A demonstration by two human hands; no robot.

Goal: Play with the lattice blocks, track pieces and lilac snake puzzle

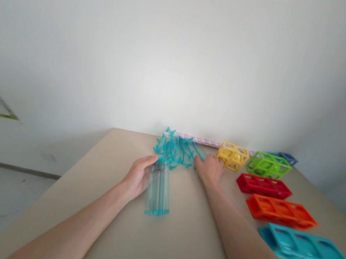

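On my feed I list, left to right: left hand [139, 173], forearm slanting inward, thumb uppermost, grasping clear teal tubes [159, 191] around mid-width of the worktop [127, 245]; just beyond them, a heap of teal pieces [168, 147]. Right hand [211, 169], arm stretched forward, fingers at the heap's right side, grip indeterminable to me; beside it, a yellow block [231, 161].

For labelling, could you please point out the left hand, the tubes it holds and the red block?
Left hand [137, 176]: head view, its middle.
Tubes [163, 190]: head view, right-hand tube's middle.
Red block [262, 190]: head view, near side.
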